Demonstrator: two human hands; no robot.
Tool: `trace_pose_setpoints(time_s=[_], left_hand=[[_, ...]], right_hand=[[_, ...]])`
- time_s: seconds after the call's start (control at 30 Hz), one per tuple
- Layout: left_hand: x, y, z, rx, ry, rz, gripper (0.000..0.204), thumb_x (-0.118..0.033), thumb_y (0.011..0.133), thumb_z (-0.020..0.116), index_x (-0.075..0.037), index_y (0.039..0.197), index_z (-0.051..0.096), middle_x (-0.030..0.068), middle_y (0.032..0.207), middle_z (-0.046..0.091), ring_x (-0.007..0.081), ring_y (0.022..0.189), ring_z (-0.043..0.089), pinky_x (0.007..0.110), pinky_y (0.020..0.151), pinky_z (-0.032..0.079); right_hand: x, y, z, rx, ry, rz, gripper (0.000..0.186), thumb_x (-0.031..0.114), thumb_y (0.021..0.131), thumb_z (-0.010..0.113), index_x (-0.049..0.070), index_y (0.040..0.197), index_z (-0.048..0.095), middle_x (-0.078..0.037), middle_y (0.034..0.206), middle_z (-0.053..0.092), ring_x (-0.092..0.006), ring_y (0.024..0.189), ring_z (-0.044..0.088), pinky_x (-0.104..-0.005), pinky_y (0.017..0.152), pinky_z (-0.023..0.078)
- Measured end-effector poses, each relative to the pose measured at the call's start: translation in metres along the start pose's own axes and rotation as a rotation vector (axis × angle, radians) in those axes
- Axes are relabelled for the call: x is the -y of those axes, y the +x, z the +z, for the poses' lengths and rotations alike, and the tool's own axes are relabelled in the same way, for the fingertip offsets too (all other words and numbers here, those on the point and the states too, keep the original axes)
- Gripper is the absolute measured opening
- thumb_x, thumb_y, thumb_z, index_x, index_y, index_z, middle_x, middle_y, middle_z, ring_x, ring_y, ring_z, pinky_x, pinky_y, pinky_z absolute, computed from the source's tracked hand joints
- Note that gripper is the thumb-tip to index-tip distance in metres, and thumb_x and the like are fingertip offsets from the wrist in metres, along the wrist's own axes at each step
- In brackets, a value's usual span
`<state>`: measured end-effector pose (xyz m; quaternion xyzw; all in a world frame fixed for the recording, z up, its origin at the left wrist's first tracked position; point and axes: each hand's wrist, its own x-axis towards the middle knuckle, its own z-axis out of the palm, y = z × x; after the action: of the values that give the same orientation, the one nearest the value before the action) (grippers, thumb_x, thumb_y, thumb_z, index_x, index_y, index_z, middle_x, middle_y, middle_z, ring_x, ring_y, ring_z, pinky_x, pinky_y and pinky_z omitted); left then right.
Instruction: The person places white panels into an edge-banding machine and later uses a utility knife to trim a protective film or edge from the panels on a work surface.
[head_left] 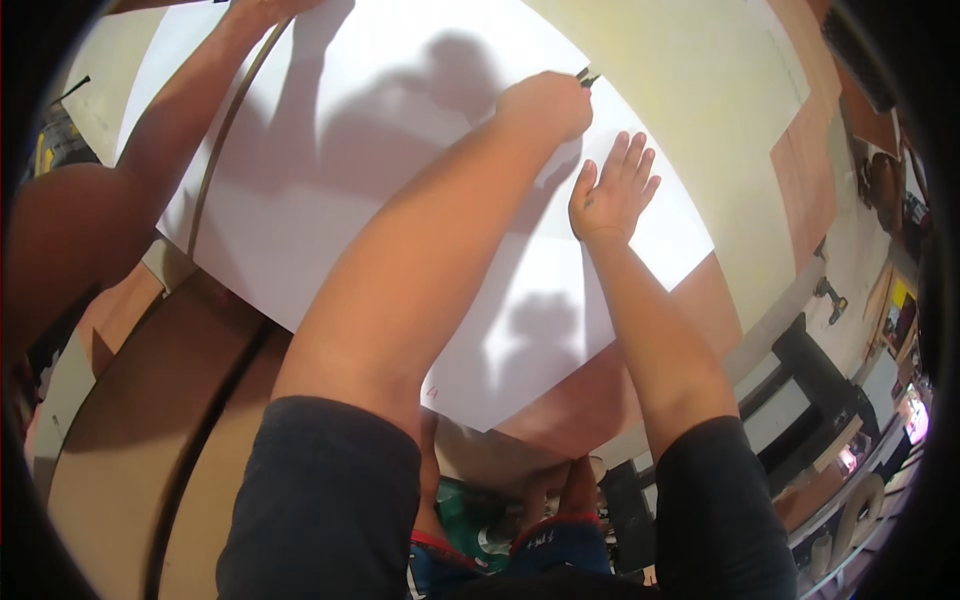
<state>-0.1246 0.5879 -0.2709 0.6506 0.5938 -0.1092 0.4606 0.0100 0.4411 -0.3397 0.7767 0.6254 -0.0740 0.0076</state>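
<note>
While the large white sheet (330, 190) lies flat across the middle and upper left of the frame, both of the person's hands are on it. The left hand (545, 105), near the top centre, is closed in a fist around a small dark tool (586, 76), whose tip pokes out just past the knuckles; what kind of tool it is cannot be told. The right hand (612, 195), just below and to the right of the left one, is open, fingers spread, palm pressed flat on the sheet. The two hands are close but apart.

The sheet rests on a pale worktop (700, 90) that runs on toward the upper right, with a brown wooden board (810, 170) beyond it. At the upper left another person's arm (150, 150) reaches over the sheet beside a long thin dark strip (215, 150) lying on it. Brown boards (140, 440) fill the lower left, and a dark bench (815, 375) stands at the lower right.
</note>
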Motion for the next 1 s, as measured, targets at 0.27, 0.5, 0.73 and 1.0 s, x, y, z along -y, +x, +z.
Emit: trace_pose_setpoints(time_s=[0.27, 0.5, 0.73, 1.0], left_hand=[[0.025, -0.029, -0.005, 0.123, 0.022, -0.107, 0.054, -0.046, 0.106, 0.041, -0.002, 0.12, 0.068, 0.0185, 0.119, 0.07, 0.0353, 0.106, 0.069, 0.047, 0.093, 0.052], [0.026, -0.073, -0.023, 0.059, -0.044, -0.089, 0.053, -0.043, 0.108, 0.037, 0.0, 0.115, 0.067, 0.0196, 0.111, 0.071, 0.0354, 0.1, 0.069, 0.049, 0.089, 0.052], [0.012, -0.021, 0.002, -0.081, -0.145, -0.012, 0.053, -0.043, 0.109, 0.034, -0.001, 0.107, 0.067, 0.018, 0.093, 0.072, 0.033, 0.082, 0.07, 0.047, 0.073, 0.055], [0.011, 0.008, 0.006, -0.03, -0.011, 0.039, 0.05, -0.042, 0.108, 0.037, -0.005, 0.112, 0.07, 0.0128, 0.102, 0.073, 0.0309, 0.093, 0.071, 0.045, 0.08, 0.055]], right_hand=[[-0.002, 0.002, -0.001, 0.003, -0.012, 0.005, 0.071, 0.039, 0.103, 0.038, 0.009, 0.164, 0.017, -0.014, 0.172, 0.009, -0.0356, 0.158, 0.006, -0.0565, 0.125, 0.002], [0.001, -0.001, -0.007, 0.003, -0.005, 0.004, 0.068, 0.037, 0.104, 0.036, 0.006, 0.162, 0.019, -0.016, 0.17, 0.013, -0.0387, 0.157, 0.009, -0.0598, 0.124, 0.007], [0.003, -0.001, -0.002, 0.002, 0.007, 0.005, 0.07, 0.039, 0.103, 0.039, 0.01, 0.164, 0.017, -0.013, 0.171, 0.011, -0.0363, 0.158, 0.007, -0.0577, 0.125, 0.003], [-0.001, -0.001, 0.004, -0.051, 0.029, -0.015, 0.07, 0.042, 0.103, 0.037, 0.01, 0.163, 0.019, -0.014, 0.171, 0.013, -0.0363, 0.158, 0.008, -0.0579, 0.125, 0.003]])
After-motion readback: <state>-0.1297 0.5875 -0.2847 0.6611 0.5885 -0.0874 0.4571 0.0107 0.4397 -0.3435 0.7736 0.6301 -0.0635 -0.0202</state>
